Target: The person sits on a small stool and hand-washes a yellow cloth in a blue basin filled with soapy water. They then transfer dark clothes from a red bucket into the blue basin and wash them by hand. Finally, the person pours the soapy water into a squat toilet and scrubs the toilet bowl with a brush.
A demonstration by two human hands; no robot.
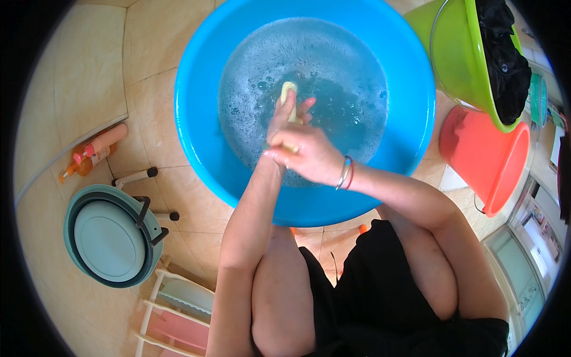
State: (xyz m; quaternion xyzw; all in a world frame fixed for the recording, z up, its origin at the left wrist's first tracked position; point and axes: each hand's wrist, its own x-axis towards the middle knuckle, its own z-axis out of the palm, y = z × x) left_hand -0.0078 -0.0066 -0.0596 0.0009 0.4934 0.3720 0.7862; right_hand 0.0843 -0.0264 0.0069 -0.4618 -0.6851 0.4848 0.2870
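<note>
Hands [297,140] grip pale bar [288,92] lengthwise, tip pointing away over basin [202,143].

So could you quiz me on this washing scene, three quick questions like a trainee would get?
1. True or false: the blue basin holds soapy water.
2. What lies in the green bucket? A) dark cloth B) bottles C) nothing
3. Which hand wears the bracelets?

Key: 1 true. 2 A, the dark cloth. 3 The right hand, which meets the left hand around a pale yellowish thing over the foam.
</note>
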